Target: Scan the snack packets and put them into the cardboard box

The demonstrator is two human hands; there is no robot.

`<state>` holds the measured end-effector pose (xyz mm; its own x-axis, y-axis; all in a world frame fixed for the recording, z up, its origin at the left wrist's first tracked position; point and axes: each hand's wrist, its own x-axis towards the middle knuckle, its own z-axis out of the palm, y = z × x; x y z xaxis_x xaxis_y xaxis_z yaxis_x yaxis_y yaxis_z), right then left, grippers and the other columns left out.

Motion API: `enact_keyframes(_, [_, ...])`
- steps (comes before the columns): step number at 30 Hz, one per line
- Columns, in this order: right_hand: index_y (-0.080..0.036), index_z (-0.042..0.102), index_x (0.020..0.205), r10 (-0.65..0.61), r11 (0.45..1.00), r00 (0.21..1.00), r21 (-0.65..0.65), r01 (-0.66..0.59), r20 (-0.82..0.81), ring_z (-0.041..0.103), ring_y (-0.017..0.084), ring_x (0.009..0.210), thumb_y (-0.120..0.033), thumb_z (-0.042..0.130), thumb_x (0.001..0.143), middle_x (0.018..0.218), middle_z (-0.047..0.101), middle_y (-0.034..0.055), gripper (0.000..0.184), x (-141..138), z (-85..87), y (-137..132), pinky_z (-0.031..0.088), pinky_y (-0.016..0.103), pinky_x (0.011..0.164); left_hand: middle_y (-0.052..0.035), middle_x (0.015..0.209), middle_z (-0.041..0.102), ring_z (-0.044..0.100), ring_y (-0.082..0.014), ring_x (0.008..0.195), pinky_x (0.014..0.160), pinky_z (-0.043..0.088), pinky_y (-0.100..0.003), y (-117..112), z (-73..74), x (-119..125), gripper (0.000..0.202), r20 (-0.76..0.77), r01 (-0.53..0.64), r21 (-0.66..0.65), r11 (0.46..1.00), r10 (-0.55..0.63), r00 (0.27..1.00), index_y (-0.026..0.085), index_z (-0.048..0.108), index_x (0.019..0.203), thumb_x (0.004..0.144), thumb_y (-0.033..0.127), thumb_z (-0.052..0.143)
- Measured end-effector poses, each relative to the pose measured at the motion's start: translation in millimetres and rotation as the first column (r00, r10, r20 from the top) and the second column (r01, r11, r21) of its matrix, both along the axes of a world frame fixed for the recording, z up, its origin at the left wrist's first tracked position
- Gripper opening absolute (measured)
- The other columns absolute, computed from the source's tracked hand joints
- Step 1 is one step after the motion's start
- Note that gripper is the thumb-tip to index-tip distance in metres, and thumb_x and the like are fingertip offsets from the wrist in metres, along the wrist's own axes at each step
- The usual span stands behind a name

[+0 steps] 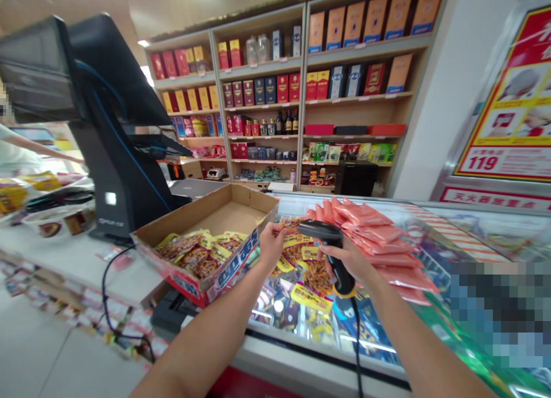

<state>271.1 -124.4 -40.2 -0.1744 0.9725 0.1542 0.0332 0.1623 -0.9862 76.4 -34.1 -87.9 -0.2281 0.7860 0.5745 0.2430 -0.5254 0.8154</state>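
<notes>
My right hand (pixel 346 257) is wrapped around the handle of a black barcode scanner (pixel 321 230), its head pointing left over several snack packets (pixel 318 277) with yellow labels and brown contents. The scanner's cable hangs down toward me. Closed in a pinch, my left hand (pixel 271 246) is at the edge of a snack packet (pixel 289 224) at the far left of that pile. Just left of this hand stands an open cardboard box (pixel 202 211) with more of the same packets (pixel 200 254) inside.
A stack of pink packages (pixel 379 243) lies on the glass display counter (pixel 275 329) to the right. A black checkout terminal (pixel 124 157) stands at the left, with a black cable (pixel 105 294) below. Shelves of boxed goods (pixel 262 93) line the back. Another person's arm (pixel 38 148) shows far left.
</notes>
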Motion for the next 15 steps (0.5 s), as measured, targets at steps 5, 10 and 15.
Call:
enact_keyframes(5, [-0.017,0.068,0.067,-0.112,0.992,0.992,0.055,0.115,-0.05,0.052,0.015,0.034,-0.047,0.07,0.07,0.042,0.06,0.0027,0.031,5.6,3.3,1.7,0.039,0.025,0.036,-0.0015,0.074,0.065,0.062,-0.0148,0.07,0.07,0.051,-0.027,6.7,-0.6,3.2,0.011,0.083,0.1,-0.071,0.992,-0.094,0.992,0.019,0.057,0.076,0.077,0.025,0.066])
enact_keyframes(10, [-0.017,0.066,0.067,-0.184,0.978,0.979,0.083,0.191,-0.087,0.052,0.015,0.036,-0.049,0.069,0.07,0.043,0.059,0.0021,0.032,7.9,13.1,-4.0,0.039,0.026,0.039,-0.012,0.115,0.069,0.064,-0.024,0.11,0.098,0.051,-0.04,3.0,-4.3,15.9,0.035,-0.181,0.243,-0.041,0.969,-0.247,0.952,0.018,0.066,0.105,0.071,0.01,0.066])
enact_keyframes(15, [-0.018,0.065,0.063,-0.201,0.97,0.978,0.126,0.206,-0.05,0.053,0.016,0.038,-0.05,0.067,0.07,0.043,0.059,0.003,0.033,4.6,15.9,-6.6,0.041,0.028,0.043,-0.0141,0.132,0.061,0.059,-0.0278,0.121,0.106,0.046,-0.041,-8.3,33.0,-1.1,0.031,-0.563,0.093,0.01,0.996,-0.071,0.823,0.019,0.071,0.102,0.073,0.01,0.066])
